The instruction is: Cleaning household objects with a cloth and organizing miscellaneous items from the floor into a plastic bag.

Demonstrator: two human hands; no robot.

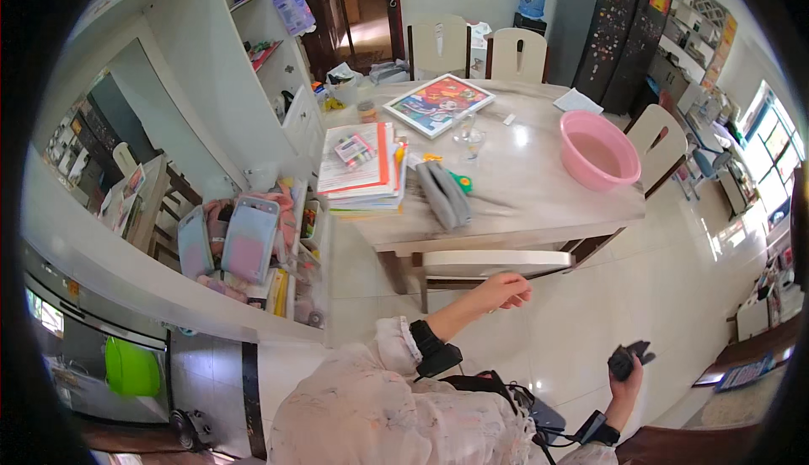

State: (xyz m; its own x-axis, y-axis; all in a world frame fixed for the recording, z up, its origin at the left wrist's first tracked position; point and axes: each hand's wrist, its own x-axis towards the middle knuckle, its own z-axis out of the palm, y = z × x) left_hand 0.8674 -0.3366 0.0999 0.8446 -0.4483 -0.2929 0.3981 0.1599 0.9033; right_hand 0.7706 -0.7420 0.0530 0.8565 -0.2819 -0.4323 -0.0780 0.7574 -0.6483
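Note:
My left hand [504,292] hangs over the white back of a chair [493,262], its fingers loosely curled and nothing visible in them. Off to the right, over the tiled floor, my right hand [626,383] grips a small bunched black item [622,362]; what it is cannot be made out. Both wrists wear black strapped devices. On the table [537,212] beyond the chair lies a grey pencil case [442,196], with green-handled scissors [463,180] beside it. Left of these rises a stack of books and papers [357,180] topped by a pack of markers [354,150].
A pink basin [599,149] stands at the table's right end. Farther back lie a framed colourful picture [439,104], glass cups [468,139] and a white cloth [577,101]. At left, a cabinet shelf holds school bags [251,237]. A green bin [131,367] appears lower left.

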